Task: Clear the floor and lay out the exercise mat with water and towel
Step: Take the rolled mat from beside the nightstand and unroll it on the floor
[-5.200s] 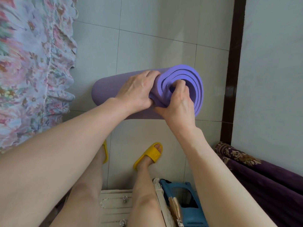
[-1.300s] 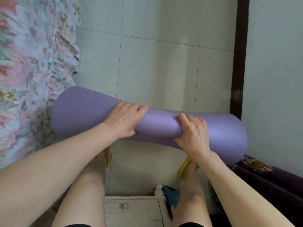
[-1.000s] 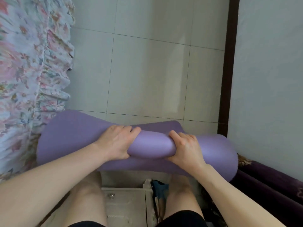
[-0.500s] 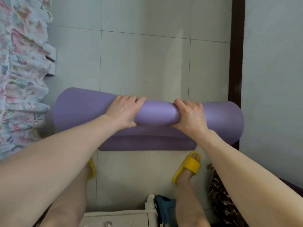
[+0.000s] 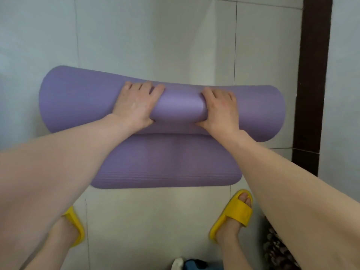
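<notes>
A purple foam exercise mat [image 5: 181, 106] lies crosswise on the pale tiled floor, mostly still rolled. Its free end [image 5: 167, 162] lies flat on the tiles toward my feet. My left hand [image 5: 136, 106] grips the roll left of its middle, fingers over the top and thumb underneath. My right hand [image 5: 220, 109] grips it the same way just right of the middle, squeezing the foam in between. No water or towel is in view.
My feet in yellow slippers [image 5: 233, 213] stand on the tiles just behind the mat's flat end. A dark brown skirting strip [image 5: 311, 75] and a pale wall run along the right. A dark patterned fabric [image 5: 276, 248] lies at the lower right.
The mat went from being held end-on to lying crosswise on the floor. In the last half second the roll moved away from me and more flat mat shows behind it.
</notes>
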